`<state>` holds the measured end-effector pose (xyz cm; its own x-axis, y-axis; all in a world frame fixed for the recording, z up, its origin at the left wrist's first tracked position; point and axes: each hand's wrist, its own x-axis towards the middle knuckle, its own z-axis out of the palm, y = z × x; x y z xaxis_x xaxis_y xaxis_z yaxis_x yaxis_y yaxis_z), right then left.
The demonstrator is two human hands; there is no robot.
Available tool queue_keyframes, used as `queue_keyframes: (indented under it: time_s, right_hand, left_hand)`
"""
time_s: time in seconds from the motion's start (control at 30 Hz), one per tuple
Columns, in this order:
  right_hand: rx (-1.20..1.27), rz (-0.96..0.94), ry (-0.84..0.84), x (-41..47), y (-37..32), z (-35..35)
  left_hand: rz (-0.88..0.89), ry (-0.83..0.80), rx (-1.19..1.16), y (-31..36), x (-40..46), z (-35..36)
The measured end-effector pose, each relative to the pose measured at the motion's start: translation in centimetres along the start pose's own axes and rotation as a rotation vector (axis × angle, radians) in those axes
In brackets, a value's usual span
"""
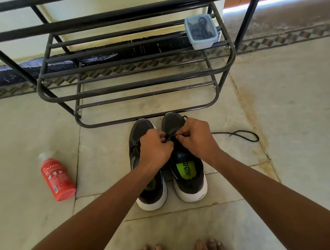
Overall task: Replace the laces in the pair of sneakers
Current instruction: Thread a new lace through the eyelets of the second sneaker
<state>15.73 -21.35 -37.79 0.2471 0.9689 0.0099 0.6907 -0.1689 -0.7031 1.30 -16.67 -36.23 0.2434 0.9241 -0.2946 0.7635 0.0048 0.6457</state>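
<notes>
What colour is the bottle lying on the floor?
Red, with a clear cap: the bottle, seen in the head view.

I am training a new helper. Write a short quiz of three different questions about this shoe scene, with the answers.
1. True or false: both hands work at the right sneaker.
2. What lies on the floor to the left of the left sneaker?
3. Where does the plastic box stand? A) floor B) shoe rack

Key
1. True: left hand and right hand pinch the black lace.
2. A red bottle.
3. B
</notes>
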Motion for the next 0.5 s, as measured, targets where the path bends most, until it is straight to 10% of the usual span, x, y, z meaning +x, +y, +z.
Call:
queue_keyframes:
  time_s: [0.5]
  right_hand:
    - [-0.174,-0.086,-0.064,0.96,0.02,0.81]
  left_hand:
    - [0.078,0.007,0.056,0.16,-0.44,-0.02]
